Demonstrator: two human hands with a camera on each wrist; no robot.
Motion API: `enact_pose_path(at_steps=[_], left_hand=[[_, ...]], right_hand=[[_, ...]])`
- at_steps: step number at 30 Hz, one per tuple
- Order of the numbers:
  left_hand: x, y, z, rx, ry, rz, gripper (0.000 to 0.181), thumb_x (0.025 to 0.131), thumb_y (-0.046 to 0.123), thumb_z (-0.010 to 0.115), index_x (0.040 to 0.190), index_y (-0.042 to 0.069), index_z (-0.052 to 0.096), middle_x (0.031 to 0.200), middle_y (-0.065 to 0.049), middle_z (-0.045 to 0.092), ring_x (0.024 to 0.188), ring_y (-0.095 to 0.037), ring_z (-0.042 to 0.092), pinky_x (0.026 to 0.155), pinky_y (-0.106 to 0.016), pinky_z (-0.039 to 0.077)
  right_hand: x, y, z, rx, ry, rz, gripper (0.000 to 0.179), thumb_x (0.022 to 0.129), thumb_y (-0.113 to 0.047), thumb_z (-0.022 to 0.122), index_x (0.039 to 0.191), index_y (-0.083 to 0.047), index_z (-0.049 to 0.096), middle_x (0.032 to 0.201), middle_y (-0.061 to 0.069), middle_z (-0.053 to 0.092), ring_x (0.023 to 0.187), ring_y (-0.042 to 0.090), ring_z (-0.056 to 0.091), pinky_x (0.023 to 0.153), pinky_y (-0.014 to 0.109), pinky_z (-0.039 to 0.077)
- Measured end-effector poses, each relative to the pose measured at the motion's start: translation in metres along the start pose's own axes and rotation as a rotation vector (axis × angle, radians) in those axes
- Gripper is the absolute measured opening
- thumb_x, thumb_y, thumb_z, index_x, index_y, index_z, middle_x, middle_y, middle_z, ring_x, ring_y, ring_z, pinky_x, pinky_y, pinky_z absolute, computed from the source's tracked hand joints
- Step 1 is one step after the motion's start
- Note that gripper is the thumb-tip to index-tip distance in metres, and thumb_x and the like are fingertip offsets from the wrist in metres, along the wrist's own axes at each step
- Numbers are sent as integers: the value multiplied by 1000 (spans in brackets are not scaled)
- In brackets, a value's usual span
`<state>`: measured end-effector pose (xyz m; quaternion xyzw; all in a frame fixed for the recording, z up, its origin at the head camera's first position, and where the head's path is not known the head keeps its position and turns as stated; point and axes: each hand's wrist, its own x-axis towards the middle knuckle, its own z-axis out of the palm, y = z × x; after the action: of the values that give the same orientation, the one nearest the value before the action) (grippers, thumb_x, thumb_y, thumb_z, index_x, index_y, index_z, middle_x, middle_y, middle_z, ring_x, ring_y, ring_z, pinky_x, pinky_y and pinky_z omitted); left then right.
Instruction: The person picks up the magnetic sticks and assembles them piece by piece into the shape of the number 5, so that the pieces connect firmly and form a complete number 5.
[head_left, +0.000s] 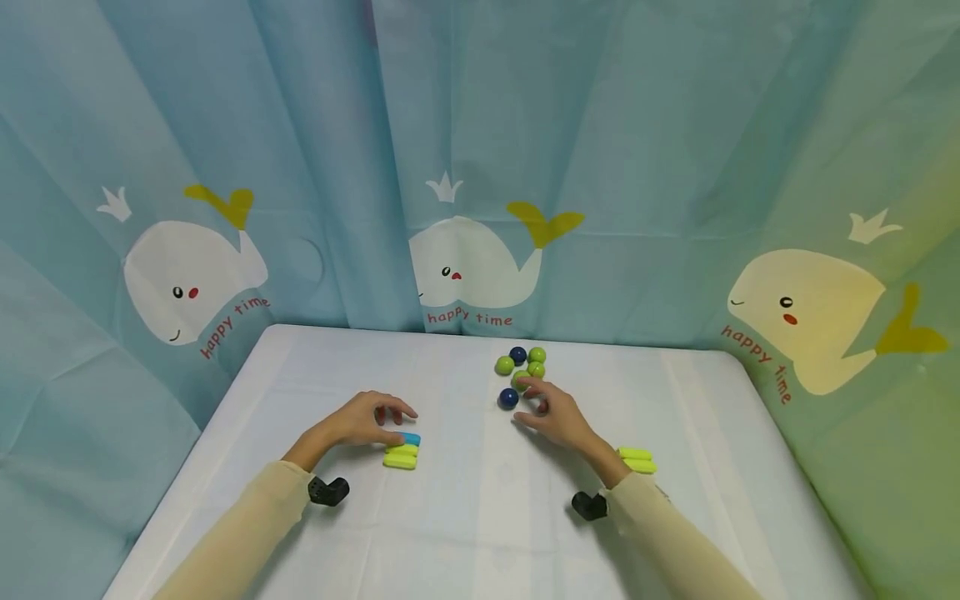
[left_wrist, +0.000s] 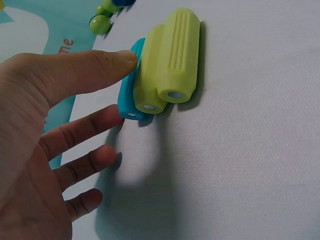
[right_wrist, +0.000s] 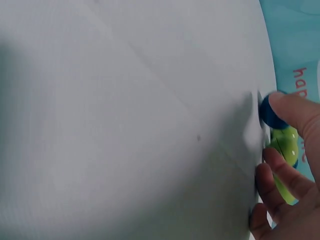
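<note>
- Left hand [head_left: 367, 419]: thumb and fingers apart, poised at the blue ridged rod [left_wrist: 128, 100]; the thumb tip overlaps it in view, and contact cannot be told.
- 2 yellow-green ridged rods [left_wrist: 178, 50] lie alongside the blue 1, their long sides together, with round silvery spots on the near ends.
- Right hand [head_left: 558, 417]: thumb and index finger apart and curved, just beside the nearer dark blue ball [head_left: 508, 399]; whether they touch it cannot be told.
- 4 green balls [head_left: 505, 365] and the farther dark blue ball [head_left: 517, 356] cluster toward the white table's [head_left: 450, 533] back edge.
- 2 more yellow-green rods [head_left: 639, 462] lie beside the right wrist.
</note>
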<state>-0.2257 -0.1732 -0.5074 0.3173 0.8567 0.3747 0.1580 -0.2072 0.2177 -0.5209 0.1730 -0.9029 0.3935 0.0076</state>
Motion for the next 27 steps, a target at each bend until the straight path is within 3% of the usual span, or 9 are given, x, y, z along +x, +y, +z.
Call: enact_pose_path(at_steps=[12,18,27], left_hand=[[1,-2,3,2,15,6,30,87,15,82,116,8,76,98,-7,71,78,-22,55,69,-26,45],[2,0,5,-4,21,-13,27,87,14,81,113,8,77,97,-5,71,79,-24,57,69,-26,45],[8,2,8,40,-1,-54,18,88,18,82,106,14,80,91,9,68,77,-14,53,70,-27,46]], right_hand=[[6,-2,17,-86,101,-3,46,87,-9,81,132,-10,67,106,10,71,77,16,57,70,34,46],[5,-2,17,-51,112,32,43,88,-9,81,128,-10,68,106,10,72,79,18,58,72,35,47],[4,-3,16,3,93,61,43,88,-10,81,128,-7,67,115,10,72,86,23,60,77,35,49]])
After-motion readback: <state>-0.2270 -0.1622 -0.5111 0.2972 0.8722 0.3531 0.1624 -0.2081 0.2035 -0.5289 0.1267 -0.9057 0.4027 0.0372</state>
